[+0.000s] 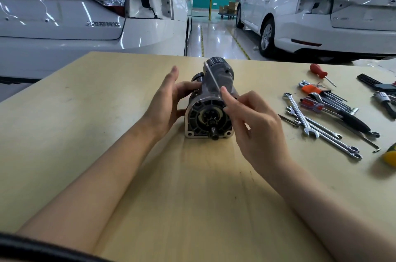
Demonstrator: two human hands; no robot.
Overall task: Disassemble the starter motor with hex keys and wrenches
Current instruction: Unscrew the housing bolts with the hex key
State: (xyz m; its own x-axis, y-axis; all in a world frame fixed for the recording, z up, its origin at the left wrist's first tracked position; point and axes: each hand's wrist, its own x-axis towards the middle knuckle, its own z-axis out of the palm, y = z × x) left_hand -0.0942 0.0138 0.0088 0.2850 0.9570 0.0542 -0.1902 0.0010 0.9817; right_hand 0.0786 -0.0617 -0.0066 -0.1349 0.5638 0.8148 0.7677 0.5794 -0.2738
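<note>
A pale wooden surface point(64, 133) with a fine straight grain fills the lower frame. At its centre lies one starter motor point(211, 109), a grey cast-metal body with a rounded black cap at the far end and a ribbed, dark front face toward the camera, where a small toothed gear and a short shaft stick out.

The left hand point(166, 101) rests against the motor's left side, palm toward the metal, thumb and lower fingers touching the housing while the upper fingers stand straight and spread wide. The right hand point(250, 120), just right of centre, pinches a thin, straight silvery rod point(212, 78) between thumb and forefinger, the other fingers loosely curled. The rod slants up and left across the top of the motor; whether it is a long bolt or a key cannot be told.

At the right of the frame lie loose tools: about four shiny steel wrenches point(300, 116) overlapping, one red-handled screwdriver point(319, 71) farther back, a folding set of hex keys in an orange holder point(314, 89), and a black-handled tool point(353, 121). A yellow object point(390, 157) shows at the right edge.

Across the top of the frame, two glossy white cars point(96, 21) stand on a shiny floor.
</note>
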